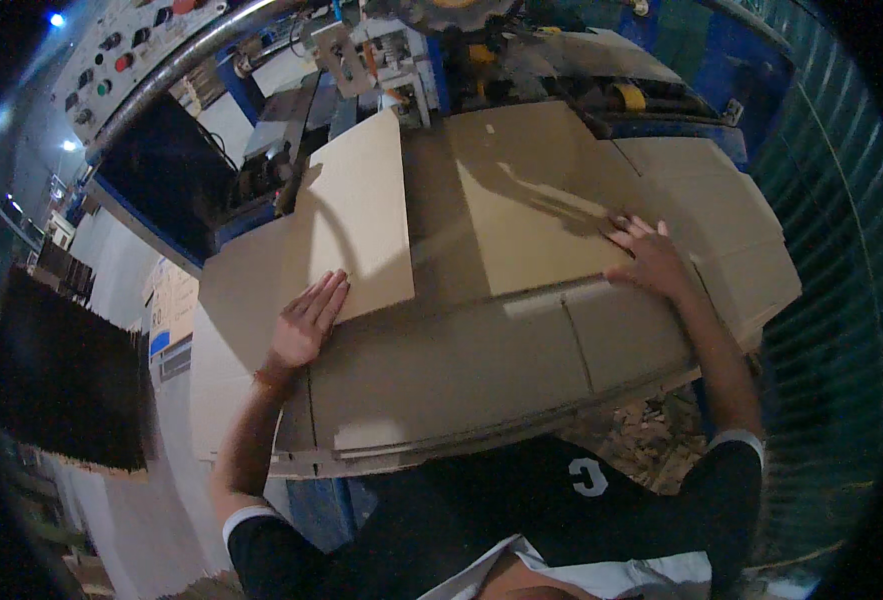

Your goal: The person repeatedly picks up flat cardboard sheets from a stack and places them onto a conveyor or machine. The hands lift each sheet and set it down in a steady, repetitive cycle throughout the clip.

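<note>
both hands on cardboard, one per panel. left hand lay fingers-together and flat on the near left corner of the pale cardboard panel; its grip was wide, not closed round anything. right hand had fingers spread on the near right part of the tan cardboard panel, thumb by the near edge; that grip looked wide too, nothing pinched that i could see.

key relation: pale panel stretched ahead and to the right of the left hand, long axis running away from the body toward the machine; left hand clearly nearer. tan panel lay ahead and left of the right hand, its right side lost in shade. a dark strip separated the panels. both sat atop the cardboard stack, between the person and the machine.
</note>
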Available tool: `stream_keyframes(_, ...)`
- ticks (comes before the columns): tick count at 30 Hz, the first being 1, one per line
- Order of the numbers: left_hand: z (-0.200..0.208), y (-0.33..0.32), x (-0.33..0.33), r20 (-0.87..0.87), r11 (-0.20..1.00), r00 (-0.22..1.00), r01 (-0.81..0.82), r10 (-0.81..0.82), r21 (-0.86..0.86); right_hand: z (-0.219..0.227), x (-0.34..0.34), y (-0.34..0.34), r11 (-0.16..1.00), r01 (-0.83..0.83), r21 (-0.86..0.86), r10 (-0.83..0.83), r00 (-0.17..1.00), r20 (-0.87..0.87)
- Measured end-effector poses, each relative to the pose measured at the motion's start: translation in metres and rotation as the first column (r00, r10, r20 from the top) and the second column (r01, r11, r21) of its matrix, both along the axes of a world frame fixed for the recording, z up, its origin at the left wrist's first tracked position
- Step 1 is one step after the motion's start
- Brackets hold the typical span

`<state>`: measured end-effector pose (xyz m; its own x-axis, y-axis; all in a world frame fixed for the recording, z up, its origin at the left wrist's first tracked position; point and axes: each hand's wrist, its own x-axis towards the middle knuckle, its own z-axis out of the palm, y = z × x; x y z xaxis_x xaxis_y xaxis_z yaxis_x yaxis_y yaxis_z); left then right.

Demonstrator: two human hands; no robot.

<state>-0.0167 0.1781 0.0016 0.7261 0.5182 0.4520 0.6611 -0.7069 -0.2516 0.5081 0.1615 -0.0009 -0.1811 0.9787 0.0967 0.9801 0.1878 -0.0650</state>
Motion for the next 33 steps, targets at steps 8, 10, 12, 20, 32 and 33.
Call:
stream_keyframes(8,-0.007,0.091,0.029,-0.048,0.874,0.887,-0.442,0.459,0.202,-0.009,-0.027,0.078,0.970,0.243,-0.014,-0.243,0.969,-0.046)
stream_keyframes(10,-0.009,0.088,0.029,0.094,0.808,0.809,-0.586,0.580,0.063,0.001,-0.038,0.078,0.950,0.273,-0.154,-0.285,0.956,-0.064)
stream_keyframes(12,-0.008,0.065,0.016,0.239,0.864,0.836,-0.502,0.494,-0.031,0.013,-0.025,0.055,0.950,0.280,-0.138,-0.297,0.947,-0.121)
stream_keyframes(20,-0.043,-0.140,-0.118,0.455,0.164,0.007,-0.938,0.890,-0.306,-0.055,0.126,-0.124,0.250,0.893,0.374,-0.676,0.438,-0.593)
stream_keyframes(32,-0.008,-0.166,-0.107,0.954,0.541,-0.236,-0.787,0.184,-0.298,-0.069,0.174,-0.099,0.123,0.889,0.441,0.311,0.387,-0.868)
stream_keyframes(33,-0.006,-0.167,-0.117,0.957,0.604,-0.281,-0.752,0.069,-0.264,-0.062,0.186,-0.094,0.107,0.934,0.342,0.315,0.295,-0.902)
